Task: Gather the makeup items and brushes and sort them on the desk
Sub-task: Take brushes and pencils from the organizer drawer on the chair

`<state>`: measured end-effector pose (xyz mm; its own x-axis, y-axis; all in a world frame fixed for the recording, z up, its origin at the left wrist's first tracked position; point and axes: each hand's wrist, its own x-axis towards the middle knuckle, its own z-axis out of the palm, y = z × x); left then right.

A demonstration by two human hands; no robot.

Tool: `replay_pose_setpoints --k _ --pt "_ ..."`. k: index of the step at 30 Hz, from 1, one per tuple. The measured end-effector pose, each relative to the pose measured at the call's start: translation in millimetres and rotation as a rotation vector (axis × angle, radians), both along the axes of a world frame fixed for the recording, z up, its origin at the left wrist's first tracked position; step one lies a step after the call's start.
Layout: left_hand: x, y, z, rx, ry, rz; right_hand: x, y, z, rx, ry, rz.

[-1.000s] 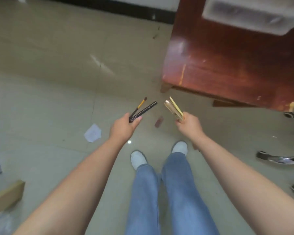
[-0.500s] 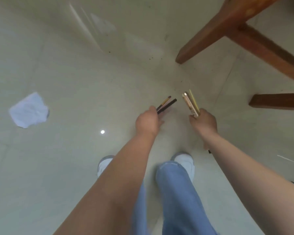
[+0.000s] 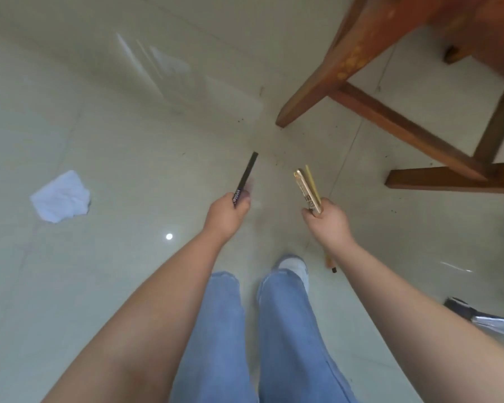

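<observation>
The person is standing on a pale glossy tiled floor (image 3: 128,126), looking down at both outstretched arms. The left hand (image 3: 227,215) is gripping a slim black makeup pencil with white lettering (image 3: 246,179) near its lower end, so that the pencil is pointing up and away from the body. The right hand (image 3: 328,221) is clasping a gold tube with a printed label (image 3: 304,189) together with a thin yellow stick (image 3: 312,183), the two lying side by side and touching; a brown handle end (image 3: 330,261) is sticking out below that wrist. Both sets of items are being held in the air above the floor, well apart from each other. A dark red wooden surface with angled legs and crossbars (image 3: 361,39) is standing at the upper right. A crumpled white paper (image 3: 61,197) is lying on the floor to the left. Blue jeans (image 3: 274,330) and a white shoe (image 3: 294,266) are showing below the arms.
</observation>
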<state>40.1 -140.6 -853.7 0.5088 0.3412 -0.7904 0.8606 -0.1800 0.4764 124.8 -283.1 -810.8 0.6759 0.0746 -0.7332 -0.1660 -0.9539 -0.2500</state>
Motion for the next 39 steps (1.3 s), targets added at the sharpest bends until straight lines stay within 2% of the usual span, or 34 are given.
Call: replay_pose_setpoints --k 4,7,11,14,18,23,30,35,39 --pt "-39.5 31.2 111.5 -0.053 0.009 0.139 -22.4 32.8 104.9 0.034 0.034 0.125" --pt "-74.6 59.5 213.1 0.049 0.029 0.142 -39.0 77.0 193.5 0.036 0.016 0.314" --pt "-133.5 95.3 340.4 0.244 0.119 0.114 -71.2 144.2 308.1 0.055 -0.058 0.654" --pt "-198.3 108.0 418.1 0.336 0.197 0.214 -116.8 188.2 384.9 0.080 -0.173 0.947" --pt "-300.2 89.7 491.3 0.437 0.312 0.397 -207.6 222.6 463.7 0.141 -0.261 1.328" --pt "-439.2 13.7 537.9 0.455 0.396 0.717 -357.6 219.4 509.6 0.218 -0.309 1.781" --pt "-639.6 -161.1 548.7 0.412 0.550 1.238 -604.0 129.7 522.0 0.237 -0.256 2.387" --pt "-765.7 -266.4 552.8 0.390 0.755 1.497 -777.2 56.6 520.6 0.277 -0.319 2.683" --pt "-850.3 -325.3 558.4 0.375 0.864 1.685 -889.6 11.8 529.4 0.366 -0.266 2.758"
